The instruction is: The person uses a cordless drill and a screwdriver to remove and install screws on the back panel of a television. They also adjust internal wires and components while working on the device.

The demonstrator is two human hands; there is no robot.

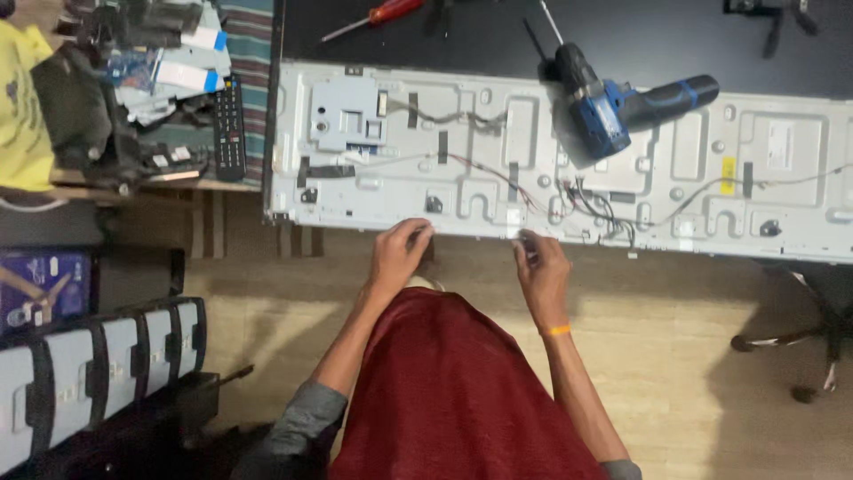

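Your work sits on the bare metal back chassis of a flat-screen TV (498,151), lying flat on the table (622,36) with its rear cover off. Both your hands are at its near edge, roughly the middle of the panel.

Step, as judged: you look to be working along the near rim, freeing or checking clips, screws or a cable end there. Any follow-up calls for a fine pinch right at the rim, and care around the loose wires just beyond your right hand.

Left hand (398,253): fingers curled, tips on the chassis edge near a small black clip (434,204). Looks like a light pinch on the rim; can't tell if anything small is held inside.

Right hand (540,271): fingers bunched at the rim beside a small white tab or connector (514,218). Grip is blurred, so can't tell if it is clenched on something. An orange band (557,331) is on that wrist.

Around:
- bundle of red and black wires (595,209) on the chassis, just right of your right hand
- blue cordless drill (613,102) lying on the chassis, well apart from both hands
- grey circuit-board cover (348,114) at the far left of the chassis
- red-handled screwdriver (378,16) on the table beyond
- black remote control (229,124) on the cluttered side surface, left
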